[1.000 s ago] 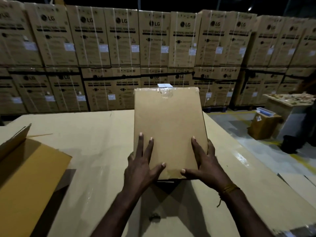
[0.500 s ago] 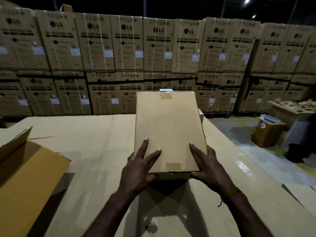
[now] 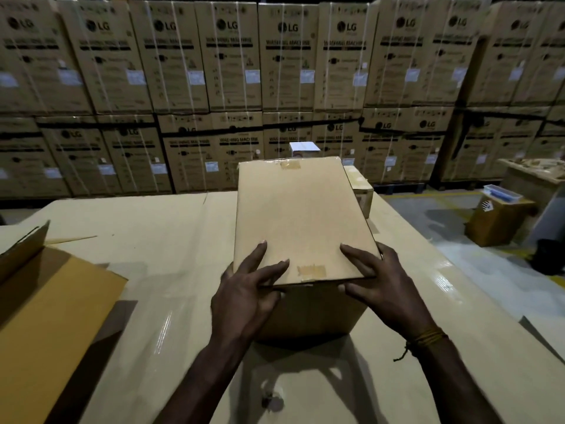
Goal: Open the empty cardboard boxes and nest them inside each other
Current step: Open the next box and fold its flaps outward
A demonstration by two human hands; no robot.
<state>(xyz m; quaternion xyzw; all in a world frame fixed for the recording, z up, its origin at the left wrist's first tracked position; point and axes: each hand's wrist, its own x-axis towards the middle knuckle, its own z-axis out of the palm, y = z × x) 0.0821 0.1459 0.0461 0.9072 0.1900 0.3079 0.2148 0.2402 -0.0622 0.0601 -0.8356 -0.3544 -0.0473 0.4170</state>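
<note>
Grip of both hands (image 3: 312, 289) hiding box (image 3: 301, 218) corners

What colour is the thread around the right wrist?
Yellowish-orange thread, loose end dangling; seen in the head view.

single head cam, wide angle, looks forward and down over the desk (image 3: 153, 270). hands (image 3: 244, 295) close in at lower centre, stacked cartons (image 3: 232, 56) far across the top. no second view.
</note>
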